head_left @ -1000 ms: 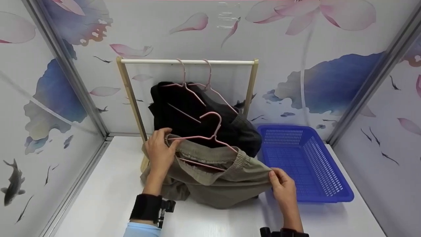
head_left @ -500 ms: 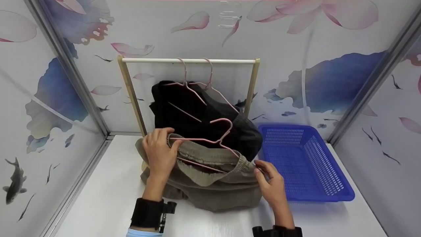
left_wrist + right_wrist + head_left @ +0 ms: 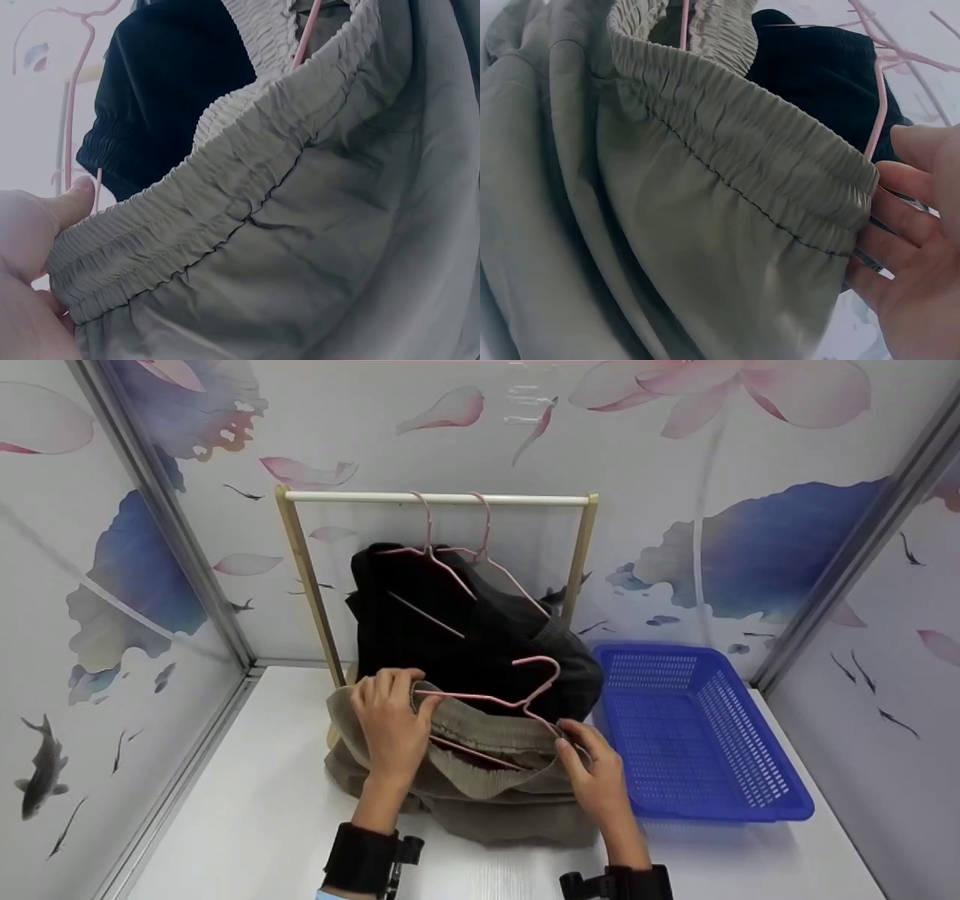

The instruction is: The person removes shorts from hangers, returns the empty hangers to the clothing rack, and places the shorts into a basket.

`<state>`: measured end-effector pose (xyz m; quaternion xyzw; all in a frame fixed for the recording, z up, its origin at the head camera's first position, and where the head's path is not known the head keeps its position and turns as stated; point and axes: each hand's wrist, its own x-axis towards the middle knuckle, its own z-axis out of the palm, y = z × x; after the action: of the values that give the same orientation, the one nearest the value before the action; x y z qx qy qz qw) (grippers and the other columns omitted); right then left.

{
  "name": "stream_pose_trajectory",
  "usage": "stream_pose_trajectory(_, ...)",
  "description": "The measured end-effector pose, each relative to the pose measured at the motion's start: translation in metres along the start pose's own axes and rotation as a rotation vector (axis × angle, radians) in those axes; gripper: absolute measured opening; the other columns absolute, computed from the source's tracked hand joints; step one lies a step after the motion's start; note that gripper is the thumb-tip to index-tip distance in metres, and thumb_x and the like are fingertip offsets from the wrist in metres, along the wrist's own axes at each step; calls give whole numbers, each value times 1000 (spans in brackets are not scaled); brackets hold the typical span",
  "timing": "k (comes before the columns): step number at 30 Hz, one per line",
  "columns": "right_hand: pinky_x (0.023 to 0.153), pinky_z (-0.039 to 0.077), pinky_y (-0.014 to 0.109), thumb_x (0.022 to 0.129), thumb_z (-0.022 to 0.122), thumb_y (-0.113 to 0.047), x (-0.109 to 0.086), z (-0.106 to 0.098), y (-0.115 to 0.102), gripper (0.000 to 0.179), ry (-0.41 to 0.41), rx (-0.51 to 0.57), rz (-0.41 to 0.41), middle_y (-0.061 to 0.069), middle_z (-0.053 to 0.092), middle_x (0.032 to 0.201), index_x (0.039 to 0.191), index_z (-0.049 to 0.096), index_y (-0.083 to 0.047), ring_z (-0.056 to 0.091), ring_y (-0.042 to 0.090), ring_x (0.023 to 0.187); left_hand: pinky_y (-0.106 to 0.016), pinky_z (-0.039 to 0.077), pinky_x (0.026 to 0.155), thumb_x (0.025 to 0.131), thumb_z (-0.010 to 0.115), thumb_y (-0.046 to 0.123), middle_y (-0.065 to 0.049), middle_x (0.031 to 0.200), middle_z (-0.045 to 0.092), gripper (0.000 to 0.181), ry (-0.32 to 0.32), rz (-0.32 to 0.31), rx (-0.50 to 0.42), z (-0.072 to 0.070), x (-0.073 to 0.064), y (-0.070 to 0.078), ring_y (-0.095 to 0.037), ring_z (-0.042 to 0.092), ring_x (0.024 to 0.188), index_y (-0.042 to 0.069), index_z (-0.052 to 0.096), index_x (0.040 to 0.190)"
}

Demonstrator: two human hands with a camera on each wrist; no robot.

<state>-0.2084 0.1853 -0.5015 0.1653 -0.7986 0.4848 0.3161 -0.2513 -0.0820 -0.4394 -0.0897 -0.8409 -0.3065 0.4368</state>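
A pair of olive-grey pants [image 3: 517, 817] with a gathered elastic waistband [image 3: 742, 142] is held up in front of the rack. A pink hanger [image 3: 487, 697] sits inside the waist opening, its hook tilted to the right above the fabric. At the left end, my left hand [image 3: 394, 727] pinches the waistband and the hanger's corner, thumb on the inner side in the left wrist view. My right hand [image 3: 600, 772] holds the waistband's right end, by the hanger's other corner. In the right wrist view its fingers lie against the waistband's outer edge.
Behind the pants stands a rack with a white rail [image 3: 352, 497] and wooden posts. Black garments [image 3: 420, 615] hang there on two pink hangers. A blue perforated basket [image 3: 795, 810] stands at the right on the white table [image 3: 232, 780]. Printed panels enclose the back and sides.
My right hand has moved left along the pants, from the pulled-out side fabric to the waistband by the hanger. The hanger's hook has tipped rightward and lower. My left hand keeps its grip, slightly lower.
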Motion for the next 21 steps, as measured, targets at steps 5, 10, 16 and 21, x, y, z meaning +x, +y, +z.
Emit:
stream_pose_trajectory(5, 84, 47, 10, 93, 68, 6, -5, 6, 9, 28, 13, -12, 7, 18, 72, 113, 122, 70, 5, 66, 11, 98, -59, 33, 107, 72, 92, 23, -11, 102, 63, 40, 15, 2, -4, 3, -6, 3, -33, 55, 96, 6, 70, 101)
stream_pose_trajectory(10, 71, 46, 13, 92, 68, 10, -8, 12, 18, 23, 49, -4, -31, 14, 72, 98, 114, 74, 3, 58, 3, 82, -59, 34, 107, 72, 93, 24, -11, 101, 64, 40, 12, -7, -10, 5, -10, 5, -32, 55, 96, 7, 70, 101)
stream_pose_trajectory(16, 63, 44, 15, 84, 67, 24, -9, 19, 21, 22, 122, 55, -123, 16, 70, 86, 92, 75, 6, 58, 14, 70, -60, 33, 108, 70, 94, 23, -11, 100, 65, 41, 10, -15, -47, 5, -13, 3, -33, 57, 98, 6, 72, 100)
stream_pose_trajectory(21, 62, 45, 17, 76, 66, 31, -8, 21, 17, 25, 174, 48, -171, 18, 68, 80, 87, 74, 10, 59, 20, 67, -64, 32, 109, 70, 97, 17, -13, 101, 64, 43, -19, -4, -56, 4, -14, 2, -34, 58, 101, 5, 72, 102)
